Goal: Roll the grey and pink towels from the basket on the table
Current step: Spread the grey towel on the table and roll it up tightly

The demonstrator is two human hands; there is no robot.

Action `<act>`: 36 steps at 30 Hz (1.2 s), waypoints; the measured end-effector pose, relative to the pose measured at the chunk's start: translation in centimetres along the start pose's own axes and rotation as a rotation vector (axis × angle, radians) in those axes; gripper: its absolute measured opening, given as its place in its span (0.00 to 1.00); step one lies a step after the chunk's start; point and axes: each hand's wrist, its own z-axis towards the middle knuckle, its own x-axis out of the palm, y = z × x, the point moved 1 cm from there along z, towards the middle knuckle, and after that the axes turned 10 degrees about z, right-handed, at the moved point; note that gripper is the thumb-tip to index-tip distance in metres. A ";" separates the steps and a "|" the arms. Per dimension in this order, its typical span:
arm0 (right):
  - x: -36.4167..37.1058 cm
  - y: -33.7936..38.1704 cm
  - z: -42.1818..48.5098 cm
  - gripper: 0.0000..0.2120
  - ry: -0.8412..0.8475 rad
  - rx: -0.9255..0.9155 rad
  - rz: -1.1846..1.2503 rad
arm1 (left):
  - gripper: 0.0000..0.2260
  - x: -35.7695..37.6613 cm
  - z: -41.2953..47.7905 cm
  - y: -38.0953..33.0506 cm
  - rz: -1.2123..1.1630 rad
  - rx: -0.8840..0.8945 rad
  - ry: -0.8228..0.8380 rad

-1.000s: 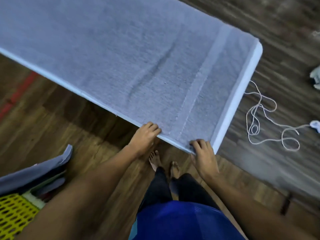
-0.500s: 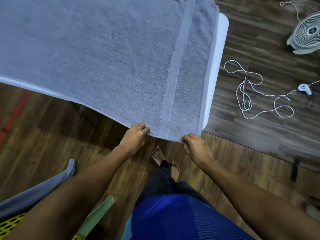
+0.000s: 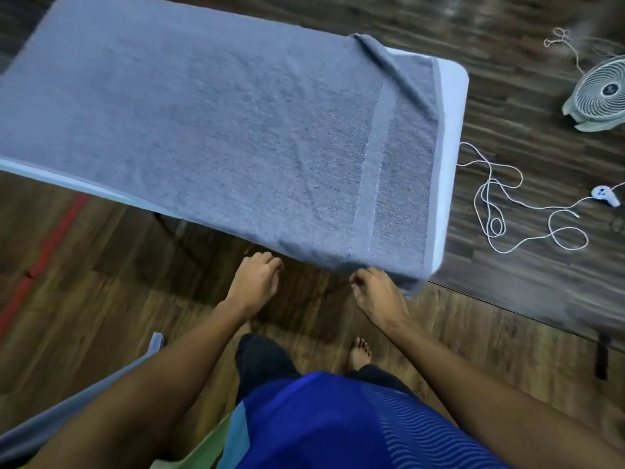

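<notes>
Grey towel (image 3: 220, 130) is lying flat on the table (image 3: 451, 130), still unrolled, left hand (image 3: 257, 280) hanging loosely curled, empty, right hand (image 3: 375, 294) curling at its near hem, grip unclear; pink towel unseen.

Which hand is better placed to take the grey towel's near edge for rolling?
Probably right. The right hand is at the near hem of the grey terry towel, beside its hanging corner; the left hand hangs apart, over the wooden floor.

Grey towel (image 3: 236, 130), white table (image 3: 451, 130), blue wave-striped shirt (image 3: 338, 428).
</notes>
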 end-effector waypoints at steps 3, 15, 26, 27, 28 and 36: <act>3.2 5.4 3.3 0.08 -0.036 -0.013 0.059 | 0.06 -1.3 -0.2 7.2 0.017 -0.052 -0.062; 17.2 26.6 16.7 0.15 -0.200 0.032 -0.102 | 0.20 -5.1 3.0 36.8 0.182 0.089 -0.030; 19.2 27.2 17.5 0.04 -0.272 0.054 -0.154 | 0.07 -4.7 4.4 40.8 -0.017 0.293 -0.095; 19.2 27.2 17.2 0.04 -0.270 0.060 -0.151 | 0.07 -4.7 4.2 40.6 -0.023 0.294 -0.083; 19.2 27.1 16.9 0.04 -0.262 0.062 -0.148 | 0.07 -4.7 3.7 40.4 -0.025 0.300 -0.071; 19.4 26.9 15.5 0.04 -0.174 0.125 -0.108 | 0.09 -3.6 0.1 39.6 -0.038 0.235 0.053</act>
